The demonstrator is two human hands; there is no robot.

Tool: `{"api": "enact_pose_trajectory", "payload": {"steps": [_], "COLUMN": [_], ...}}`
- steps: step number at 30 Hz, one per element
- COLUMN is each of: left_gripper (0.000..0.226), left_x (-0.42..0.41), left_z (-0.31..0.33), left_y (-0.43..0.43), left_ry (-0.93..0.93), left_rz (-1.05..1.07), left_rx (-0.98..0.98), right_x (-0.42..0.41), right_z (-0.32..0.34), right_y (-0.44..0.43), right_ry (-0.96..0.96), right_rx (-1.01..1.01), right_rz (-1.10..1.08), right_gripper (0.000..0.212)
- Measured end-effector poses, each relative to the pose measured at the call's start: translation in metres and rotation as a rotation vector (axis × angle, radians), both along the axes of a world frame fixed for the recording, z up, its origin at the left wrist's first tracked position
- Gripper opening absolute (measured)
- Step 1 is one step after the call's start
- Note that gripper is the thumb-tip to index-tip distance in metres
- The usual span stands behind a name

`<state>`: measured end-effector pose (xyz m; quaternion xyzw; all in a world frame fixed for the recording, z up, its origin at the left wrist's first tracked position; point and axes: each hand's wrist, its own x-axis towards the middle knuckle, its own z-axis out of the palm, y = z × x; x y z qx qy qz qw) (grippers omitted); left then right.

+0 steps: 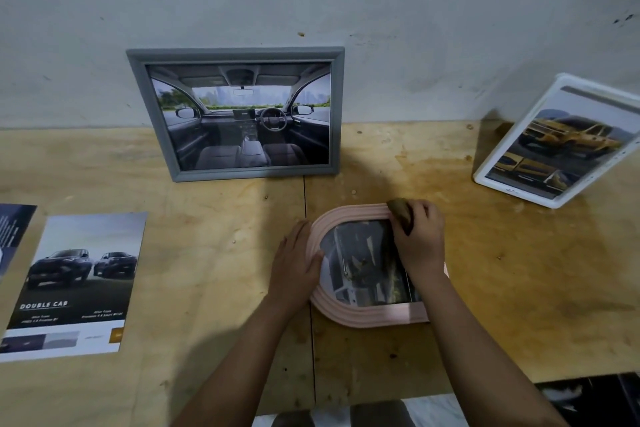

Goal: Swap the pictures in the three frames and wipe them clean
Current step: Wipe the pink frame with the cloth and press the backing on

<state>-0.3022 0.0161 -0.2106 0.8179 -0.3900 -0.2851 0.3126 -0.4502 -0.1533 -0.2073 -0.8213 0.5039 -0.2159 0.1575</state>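
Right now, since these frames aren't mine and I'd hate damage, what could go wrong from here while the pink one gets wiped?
The cloth in the right hand looks brown, and brownish specks sit on the glass of the pink frame; rubbing could smear or scratch it. The left hand steadies only one edge, so it might slide. The tilted white frame could be knocked by the right arm.
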Motion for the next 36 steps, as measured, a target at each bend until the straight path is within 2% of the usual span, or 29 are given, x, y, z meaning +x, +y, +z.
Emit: {"api": "enact_pose_trajectory", "payload": {"steps": [4,9,16,22,30,33,36], "left_gripper": [0.058,0.058,0.058,0.058,0.059,0.059,0.053], "left_x": [-0.001,-0.001,0.0,-0.001,0.002,-0.001,0.0], "left_z": [0.001,0.001,0.001,0.001,0.003,0.005,0.008], "left_y": [-0.001,-0.002,-0.002,-0.004,-0.003,-0.002,0.009], "left_ry": [-0.004,-0.008,-0.033,-0.042,-0.016,0.057,0.102], "left_rz": [0.005,0.008,0.015,-0.009,0.005,0.015,0.217], "left_rx": [-0.003,0.0,0.012,0.022,-0.01,-0.048,-0.134], "right_x": [0.001,0.007,0.02,0.048,0.061,0.059,0.059], "right_z": [0.003,0.008,0.014,0.019,0.023,0.025,0.027], "right_y": [0.008,0.008,0.014,0.034,0.038,0.035,0.034], "right_ry": [0.124,0.232,0.282,0.279,0.258,0.272,0.276], "right_rx": [-0.063,-0.155,-0.204,0.071,0.071,0.082,0.1], "right_rz": [-0.045,-0.082,-0.022,0.123,0.185,0.174,0.172], "right_gripper": [0.03,0.017,0.015,0.024,0.022,0.024,0.025]}}
